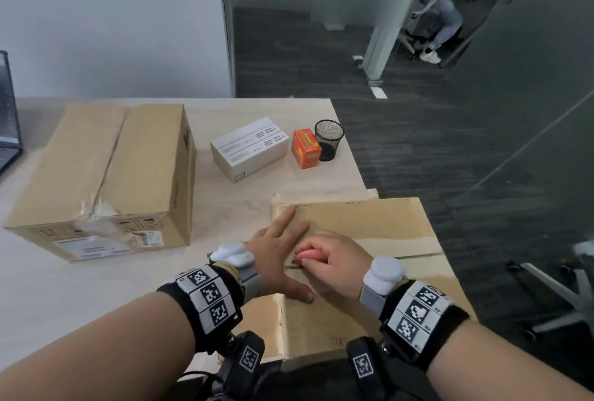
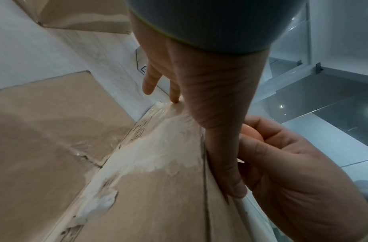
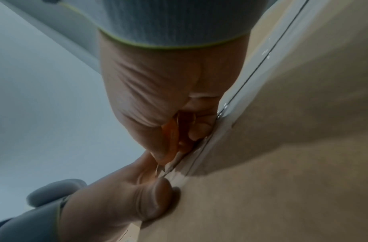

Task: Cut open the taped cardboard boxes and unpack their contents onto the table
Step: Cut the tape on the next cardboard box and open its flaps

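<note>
A flat taped cardboard box (image 1: 379, 224) lies at the table's near right corner, overhanging the edge. My left hand (image 1: 279, 249) lies flat on its top with straight fingers, the thumb (image 3: 150, 196) pressing beside the taped centre seam (image 3: 249, 78). My right hand (image 1: 331, 262) grips a small orange-pink cutter (image 1: 307, 254) at the left end of that seam. The cutter (image 3: 170, 139) shows between curled fingers, its tip at the tape. A second, taller taped box (image 1: 109, 175) stands at the left.
White boxes (image 1: 249, 148), an orange carton (image 1: 305, 148) and a black mesh cup (image 1: 328, 140) stand at the far side of the table (image 1: 64, 288). A black rack (image 1: 8, 111) is at the far left. An office chair base (image 1: 559, 291) stands right.
</note>
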`<state>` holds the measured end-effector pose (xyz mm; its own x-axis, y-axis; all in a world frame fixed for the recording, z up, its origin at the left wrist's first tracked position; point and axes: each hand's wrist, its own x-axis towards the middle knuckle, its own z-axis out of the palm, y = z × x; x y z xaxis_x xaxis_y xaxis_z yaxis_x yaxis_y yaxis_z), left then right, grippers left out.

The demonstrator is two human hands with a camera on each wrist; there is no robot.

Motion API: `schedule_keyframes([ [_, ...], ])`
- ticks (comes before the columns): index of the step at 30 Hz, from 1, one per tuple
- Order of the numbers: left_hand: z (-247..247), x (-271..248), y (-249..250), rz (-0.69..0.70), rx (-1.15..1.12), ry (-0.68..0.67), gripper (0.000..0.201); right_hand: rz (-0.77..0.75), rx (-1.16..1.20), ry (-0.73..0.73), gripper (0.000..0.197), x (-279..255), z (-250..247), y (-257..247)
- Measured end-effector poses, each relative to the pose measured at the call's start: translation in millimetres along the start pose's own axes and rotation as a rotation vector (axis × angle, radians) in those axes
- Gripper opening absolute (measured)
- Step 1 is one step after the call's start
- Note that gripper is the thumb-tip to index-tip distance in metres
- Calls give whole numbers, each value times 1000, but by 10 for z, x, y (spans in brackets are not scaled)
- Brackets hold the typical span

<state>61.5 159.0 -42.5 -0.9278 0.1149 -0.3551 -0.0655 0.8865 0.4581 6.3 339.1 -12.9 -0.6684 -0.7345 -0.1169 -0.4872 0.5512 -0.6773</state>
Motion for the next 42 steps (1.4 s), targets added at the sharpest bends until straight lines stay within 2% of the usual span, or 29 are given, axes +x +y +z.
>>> schedule_keyframes([
  [15,17,9,-16,-20,19,-11,136,-62,-34,-53,17,-19,55,75],
  [19,9,4,-9,-28,15,-9,135,-95,-113,-67,18,-20,112,68],
  [26,1,7,25,-28,22,-1,135,-154,-150,-83,16,-49,-62,136],
  [30,3,16,45,-41,64,8,136,-104,-224,-109,17,-148,-322,294],
  [37,-53,32,119,-70,197,39,134,106,-248,-110,19,-416,-725,581],
  [39,-76,49,154,-73,222,42,134,120,-209,-98,16,-456,-725,594],
  [42,-88,63,203,-96,229,38,134,60,-147,-62,15,-436,-613,515],
])
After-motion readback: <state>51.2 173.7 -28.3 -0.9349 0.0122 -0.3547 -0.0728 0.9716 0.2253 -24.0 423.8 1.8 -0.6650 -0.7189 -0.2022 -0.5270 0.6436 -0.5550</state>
